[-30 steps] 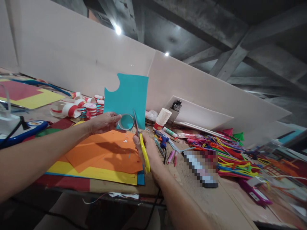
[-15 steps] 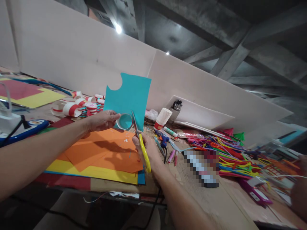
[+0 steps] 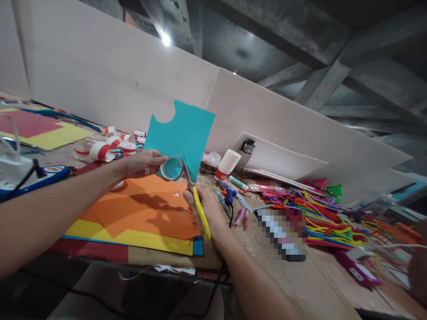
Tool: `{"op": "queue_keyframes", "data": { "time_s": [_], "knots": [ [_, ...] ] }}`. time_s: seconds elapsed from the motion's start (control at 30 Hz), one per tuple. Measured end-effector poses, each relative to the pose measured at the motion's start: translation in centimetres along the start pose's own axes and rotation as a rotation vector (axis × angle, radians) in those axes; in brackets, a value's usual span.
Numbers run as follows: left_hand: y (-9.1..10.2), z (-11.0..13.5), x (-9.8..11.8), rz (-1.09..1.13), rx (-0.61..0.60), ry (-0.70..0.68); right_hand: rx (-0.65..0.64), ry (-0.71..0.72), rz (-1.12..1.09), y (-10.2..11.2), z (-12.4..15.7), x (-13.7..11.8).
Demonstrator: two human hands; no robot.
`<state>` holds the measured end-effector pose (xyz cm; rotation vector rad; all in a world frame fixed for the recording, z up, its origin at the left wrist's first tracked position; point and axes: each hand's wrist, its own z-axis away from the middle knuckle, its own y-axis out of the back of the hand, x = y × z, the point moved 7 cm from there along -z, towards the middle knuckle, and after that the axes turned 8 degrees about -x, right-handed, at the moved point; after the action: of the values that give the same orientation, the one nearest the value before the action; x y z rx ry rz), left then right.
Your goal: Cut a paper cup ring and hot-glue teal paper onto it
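My left hand (image 3: 147, 162) is closed on a teal paper sheet (image 3: 190, 133), held up above the table. A curved notch is cut from the sheet's upper left edge. Against the paper, by my fingertips, is a short white paper ring (image 3: 182, 170), with teal showing through its opening. My right hand (image 3: 208, 204) grips yellow-handled scissors (image 3: 201, 215). Their blades point up at the paper, just right of the ring. Below both hands lie orange sheets (image 3: 130, 206) on top of a yellow sheet (image 3: 160, 241).
Red and white paper rings (image 3: 102, 151) lie at the left. Stacked paper cups (image 3: 228, 163), a blue glue gun (image 3: 229, 194) and markers (image 3: 239, 217) are to the right, before colourful pipe cleaners (image 3: 323, 222). A blurred person's hand or arm (image 3: 418, 266) shows at the right edge.
The teal sheet has tilted a little, its top leaning further right. The ring sits slightly further left of the scissors. Both hands keep their hold.
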<state>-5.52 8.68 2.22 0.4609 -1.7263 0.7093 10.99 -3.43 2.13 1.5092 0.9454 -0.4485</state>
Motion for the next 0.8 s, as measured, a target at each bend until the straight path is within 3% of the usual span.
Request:
{"op": "queue_keyframes", "data": {
  "time_s": [0.2,0.3,0.5,0.8],
  "knots": [
    [-1.2,0.0,-0.1,0.243,0.08,-0.161,0.039,-0.026,-0.045,0.4,-0.2,0.4],
    [-2.5,-0.1,-0.9,0.366,0.084,-0.176,0.065,-0.038,-0.106,0.7,0.0,0.5],
    [-3.3,-0.6,-1.5,0.322,0.134,-0.213,0.088,-0.047,-0.093,0.7,0.2,1.1],
    [-3.0,-0.5,-1.3,0.157,-0.064,-0.129,0.051,-0.007,0.011,1.0,0.4,-0.4]
  ]
}}
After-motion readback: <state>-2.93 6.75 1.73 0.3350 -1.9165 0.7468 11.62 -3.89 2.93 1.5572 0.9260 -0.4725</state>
